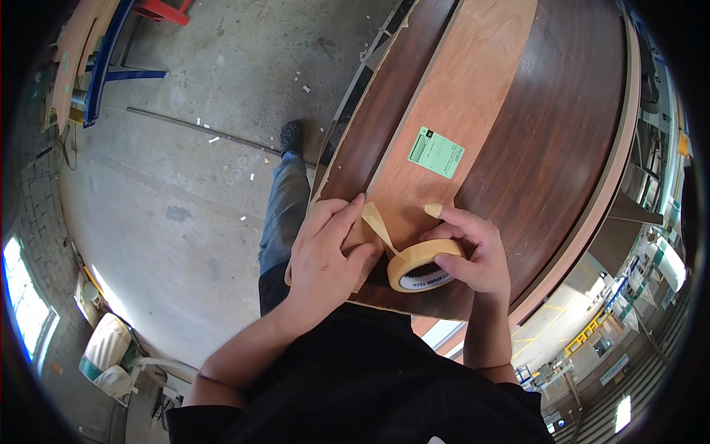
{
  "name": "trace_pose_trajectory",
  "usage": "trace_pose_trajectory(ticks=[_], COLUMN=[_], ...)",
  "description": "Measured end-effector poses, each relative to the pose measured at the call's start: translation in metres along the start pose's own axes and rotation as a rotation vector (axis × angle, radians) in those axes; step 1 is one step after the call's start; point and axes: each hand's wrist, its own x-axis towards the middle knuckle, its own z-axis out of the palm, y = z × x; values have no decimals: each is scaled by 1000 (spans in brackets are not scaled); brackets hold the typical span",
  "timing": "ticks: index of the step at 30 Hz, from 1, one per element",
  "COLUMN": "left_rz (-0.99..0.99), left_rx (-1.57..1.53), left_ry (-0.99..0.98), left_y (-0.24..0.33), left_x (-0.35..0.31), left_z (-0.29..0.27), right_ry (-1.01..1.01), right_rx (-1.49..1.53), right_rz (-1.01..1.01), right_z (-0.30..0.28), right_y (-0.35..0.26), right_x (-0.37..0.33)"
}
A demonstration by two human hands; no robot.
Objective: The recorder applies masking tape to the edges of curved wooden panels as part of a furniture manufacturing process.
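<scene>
Head view: one roll of tape (425,253), pale yellow, tilted on edge near the close end of a long board (473,66), open core partly turned toward the wearer. One strip (379,226), same yellow, twisted, running from the roll up and leftward to the board's near end. Right hand (473,255): closed on the roll, thumb over the rim, some fingers hidden behind; index finger reaching out over the board, a small yellow wrap (433,210) about its tip, tape or bandage, cannot tell which. Left hand (325,248): fingers bent and close together over the board's left edge, thumb apart and low by the near end, index tip just beside the strip's far end; pinned there or merely alongside, cannot tell. Board: light reddish brown, bearing one green label (438,153), lying lengthwise on a dark wood-grain panel (573,111). Step in hand, by judgement: placing of tape at the board's near end, strip partly paid out, not yet flat. Next move, by judgement: calls for untwisting the strip, firm left-hand pressure at its far end, steady tension from the roll, then smoothing down; chief risk, a crease or a strip stuck to itself.
</scene>
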Motion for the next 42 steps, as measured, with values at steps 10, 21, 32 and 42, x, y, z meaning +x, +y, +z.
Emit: trace_pose_trajectory(ticks=[10,21,32,42], left_rz=[-179,-110,-140,325], left_rx=[-199,-159,-129,15], left_ry=[2,12,-50,62], left_y=[6,0,7,-14], left_x=[9,11,14,6], left_z=[-5,-4,-6,0], right_ry=[43,41,57,75], right_rx=[19,5,21,-41], right_rz=[21,2,18,40], right_z=[-1,-1,-2,0], right_y=[5,7,9,2], right_x=[-3,0,-3,-6])
